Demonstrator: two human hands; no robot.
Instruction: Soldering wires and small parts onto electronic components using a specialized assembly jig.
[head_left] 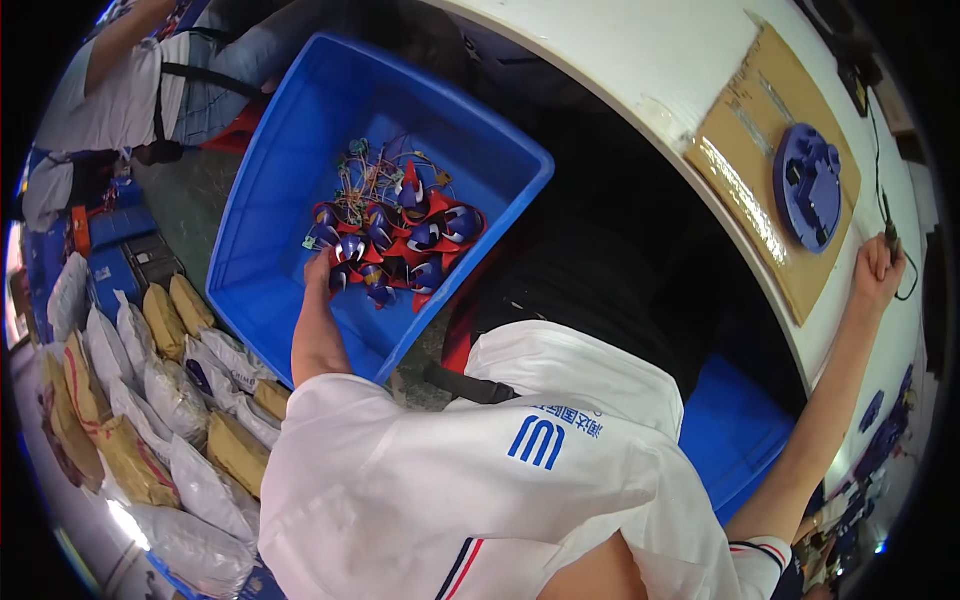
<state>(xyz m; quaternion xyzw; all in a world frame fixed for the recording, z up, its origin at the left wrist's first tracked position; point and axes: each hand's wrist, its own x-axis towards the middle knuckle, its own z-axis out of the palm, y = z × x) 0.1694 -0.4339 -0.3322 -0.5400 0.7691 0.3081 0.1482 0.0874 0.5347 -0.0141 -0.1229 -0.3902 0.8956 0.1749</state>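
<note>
Down inside a large blue plastic bin (265,215), my left hand (318,272) touches the near left side of a pile of toy parts (425,237). These are dark blue, red and white pieces with thin wires and small green circuit boards. Its fingertips are partly hidden among the parts, so I cannot tell whether they grip one. Far to the right, over the white table (640,60), my right hand (880,268) is closed around a dark corded hand tool (889,222). A round dark blue plastic housing (808,188) lies on cardboard (745,150), left of that hand.
White and brown packed bags (150,400) are heaped on the left. Another blue bin (740,425) stands under the table's curved edge. A seated person (130,90) is at the upper left. The tool's black cable (876,130) runs along the table.
</note>
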